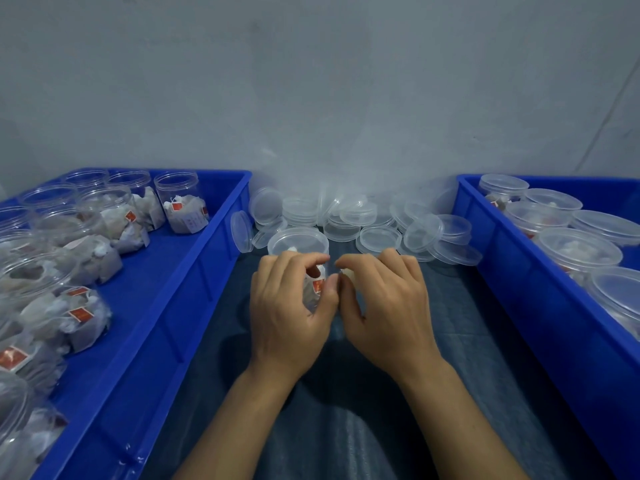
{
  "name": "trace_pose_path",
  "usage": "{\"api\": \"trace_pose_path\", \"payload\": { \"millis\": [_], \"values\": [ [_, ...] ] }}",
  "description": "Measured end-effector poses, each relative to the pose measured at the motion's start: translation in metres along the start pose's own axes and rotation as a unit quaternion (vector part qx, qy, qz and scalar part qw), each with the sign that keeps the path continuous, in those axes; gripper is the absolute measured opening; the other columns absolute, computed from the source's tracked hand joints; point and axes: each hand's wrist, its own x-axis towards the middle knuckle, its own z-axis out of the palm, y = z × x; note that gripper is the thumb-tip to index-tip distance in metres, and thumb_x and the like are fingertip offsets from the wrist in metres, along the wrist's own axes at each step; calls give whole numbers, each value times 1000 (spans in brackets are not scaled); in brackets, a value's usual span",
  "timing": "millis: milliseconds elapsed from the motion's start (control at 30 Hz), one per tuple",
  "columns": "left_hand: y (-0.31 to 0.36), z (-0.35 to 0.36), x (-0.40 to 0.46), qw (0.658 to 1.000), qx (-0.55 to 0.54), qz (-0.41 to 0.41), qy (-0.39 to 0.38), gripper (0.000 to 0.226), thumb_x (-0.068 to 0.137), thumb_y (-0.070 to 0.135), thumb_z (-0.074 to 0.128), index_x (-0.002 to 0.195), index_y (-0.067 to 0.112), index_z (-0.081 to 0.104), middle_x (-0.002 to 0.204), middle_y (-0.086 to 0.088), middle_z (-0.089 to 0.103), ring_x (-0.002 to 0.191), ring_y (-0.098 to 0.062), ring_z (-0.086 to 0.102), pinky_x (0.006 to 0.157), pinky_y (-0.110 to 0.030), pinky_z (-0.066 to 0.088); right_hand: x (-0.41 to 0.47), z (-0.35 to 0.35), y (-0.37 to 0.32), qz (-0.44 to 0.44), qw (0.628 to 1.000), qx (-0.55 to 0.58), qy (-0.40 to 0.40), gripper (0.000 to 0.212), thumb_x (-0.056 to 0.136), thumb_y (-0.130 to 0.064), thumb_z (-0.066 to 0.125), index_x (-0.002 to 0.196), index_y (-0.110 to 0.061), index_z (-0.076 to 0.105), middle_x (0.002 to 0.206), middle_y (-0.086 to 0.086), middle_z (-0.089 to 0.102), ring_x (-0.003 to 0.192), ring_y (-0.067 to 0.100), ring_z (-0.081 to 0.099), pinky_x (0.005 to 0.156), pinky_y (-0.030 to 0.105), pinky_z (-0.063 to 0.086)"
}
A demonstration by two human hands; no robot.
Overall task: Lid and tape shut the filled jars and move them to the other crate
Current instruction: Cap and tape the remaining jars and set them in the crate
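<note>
A lidded jar (300, 258), its red label unreadable, is gripped by curled left hand (289, 308) fingers; something pale is pinched by the right hand (384, 306); loose lids (381, 237) are heaped behind.

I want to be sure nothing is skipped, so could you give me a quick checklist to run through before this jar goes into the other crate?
1. Lid on the held jar: ok, a clear lid sits on top.
2. Jar held: ok, the left hand grips its side.
3. Tape round the lid: cannot tell; the right hand pinches something small and pale at the jar.
4. Room in the right crate: cannot tell, lidded jars fill its visible part.
5. Spare lids: ok, a pile lies behind.
</note>
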Motion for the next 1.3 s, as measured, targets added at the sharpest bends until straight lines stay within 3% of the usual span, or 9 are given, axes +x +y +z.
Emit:
{"api": "trace_pose_path", "payload": {
  "millis": [233,500,633,733,900,1133,1300],
  "values": [
    [0,-3,0,999,-4,19,-25,28,102,45,64,108,19,75,93,11,66,93,-12,52,75,-45,48,0,-2,3,-3,1000,-21,-19,10,88,-9,68,97,-14,72,82,-5,65,73,23,51,72,38,39],
    [7,-5,3,1000,-16,-14,-12,20,90,35,71,94,16,75,88,11,69,88,-19,60,73,-49,51,-1,3,1,-16,999,-45,-15,16,101,-14,55,93,-18,70,78,-6,60,72,23,48,72,38,40],
    [14,-5,3,1000,-10,-25,-9,23,86,38,70,93,16,73,86,11,66,84,-16,58,71,-48,52,-1,4,1,-15,998,-62,-4,12,94,-9,61,90,-17,68,75,-6,57,72,22,47,73,36,38],
    [17,-4,2,999,-14,-50,-7,21,88,37,69,88,17,71,83,10,66,81,-16,58,71,-47,52,0,5,1,-18,997,-71,-1,16,99,-12,57,90,-18,69,77,-7,58,72,21,47,73,36,39],
    [19,-2,2,995,-38,-89,0,13,88,24,79,83,17,69,79,12,65,75,-13,61,70,-47,54,0,4,-1,-25,997,-68,0,18,101,-13,55,91,-18,69,76,-6,57,71,22,47,73,37,39],
    [9,-2,2,998,55,17,9,14,98,20,69,85,14,68,79,6,65,70,-16,54,67,-42,46,0,3,-1,-24,998,-63,-9,19,103,-14,55,92,-18,71,76,-6,60,70,23,47,72,40,40],
    [4,-3,3,998,66,20,2,19,103,22,64,87,14,69,78,6,63,68,-17,54,66,-44,45,-3,2,-1,14,998,1,-61,16,102,-17,60,113,-13,71,91,-4,68,75,25,53,74,42,42]
  ]
}}
